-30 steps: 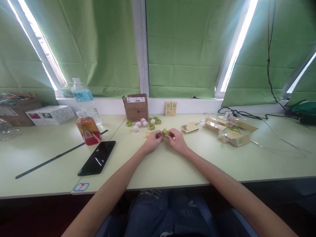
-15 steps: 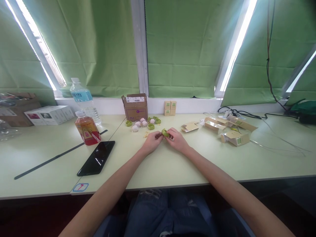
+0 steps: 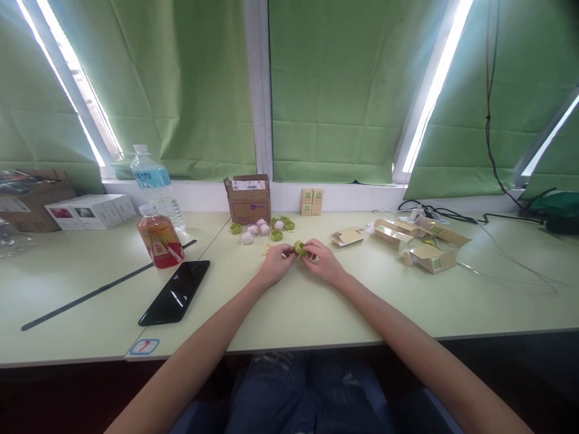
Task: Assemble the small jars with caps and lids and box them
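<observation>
Nearest you on the pale surface point(image 3: 280, 319), a black phone point(image 3: 175, 293) lies to the left of the brown carton point(image 3: 250, 202) and closer to you than it; your left hand point(image 3: 277, 263) and right hand point(image 3: 324, 263) meet in front of the carton, slightly to its right, the fingers of both clamped on one small green ring point(image 3: 297, 248); opened tan boxes point(image 3: 436, 259) lie well to the carton's right, a bottle of red drink point(image 3: 160, 238) stands to its left; just before it sit pale pinkish balls point(image 3: 247, 238) and more green rings point(image 3: 276, 235); small tan boxes point(image 3: 306, 208) stand stacked right of the carton, and green blinds point(image 3: 335, 90) hang behind it.
</observation>
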`<state>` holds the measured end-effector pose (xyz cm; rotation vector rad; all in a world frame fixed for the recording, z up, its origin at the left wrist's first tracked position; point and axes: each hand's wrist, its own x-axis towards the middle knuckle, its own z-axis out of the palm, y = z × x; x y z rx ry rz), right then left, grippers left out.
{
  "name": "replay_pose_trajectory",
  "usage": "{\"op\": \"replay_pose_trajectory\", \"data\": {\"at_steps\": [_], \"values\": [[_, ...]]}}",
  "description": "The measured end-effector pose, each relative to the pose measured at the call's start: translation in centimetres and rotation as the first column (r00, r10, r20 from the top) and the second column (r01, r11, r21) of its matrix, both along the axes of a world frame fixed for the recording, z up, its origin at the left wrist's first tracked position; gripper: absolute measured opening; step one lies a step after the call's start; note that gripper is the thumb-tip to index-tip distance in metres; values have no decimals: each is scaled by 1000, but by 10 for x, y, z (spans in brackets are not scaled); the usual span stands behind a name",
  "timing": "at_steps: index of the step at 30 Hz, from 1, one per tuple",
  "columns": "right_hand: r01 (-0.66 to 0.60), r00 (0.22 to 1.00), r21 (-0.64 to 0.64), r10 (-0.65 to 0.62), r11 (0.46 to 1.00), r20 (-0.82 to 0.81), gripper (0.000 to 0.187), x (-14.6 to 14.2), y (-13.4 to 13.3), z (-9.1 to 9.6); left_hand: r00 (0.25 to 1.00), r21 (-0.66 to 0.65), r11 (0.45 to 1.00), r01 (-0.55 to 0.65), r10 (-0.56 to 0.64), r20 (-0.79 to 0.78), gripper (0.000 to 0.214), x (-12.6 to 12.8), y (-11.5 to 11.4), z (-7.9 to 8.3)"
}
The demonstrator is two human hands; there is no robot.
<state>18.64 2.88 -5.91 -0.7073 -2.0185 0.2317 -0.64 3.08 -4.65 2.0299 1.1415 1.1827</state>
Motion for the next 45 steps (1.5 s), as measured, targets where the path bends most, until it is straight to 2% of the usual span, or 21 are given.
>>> {"op": "replay_pose_trajectory", "data": {"at_steps": [7,17,23,26,30,34,37,41,45], "values": [[36,999,-4,-36,999,28,8,-1,-1,1,999,0,1000,-5,5,-34,26,0,0,-1],[-19,1000,-57,18,998,-21,5,-3,-3,1,998,-43,999,-29,26,-63,17,-2,-4,3],[65,997,-90,-69,994,-43,3,-2,0,0,992,24,999,23,-20,-122,23,-1,-2,0],[121,993,-27,-121,992,13,9,2,3,-2,968,159,986,-58,94,-232,27,-4,-1,2],[159,983,42,-162,986,81,19,6,6,-3,905,351,900,-257,352,-239,19,-21,8,5],[141,985,43,-145,989,93,24,7,7,-4,856,344,873,-347,444,-264,11,-45,21,4],[115,989,57,-120,992,92,26,6,3,-1,881,315,897,-309,395,-260,15,-50,23,3],[53,992,68,-60,996,113,27,3,-5,4,972,234,965,-122,164,-171,34,-33,8,6],[-33,992,72,24,997,128,39,-1,-12,8,995,107,993,41,-31,-94,52,-9,-9,6]]}}
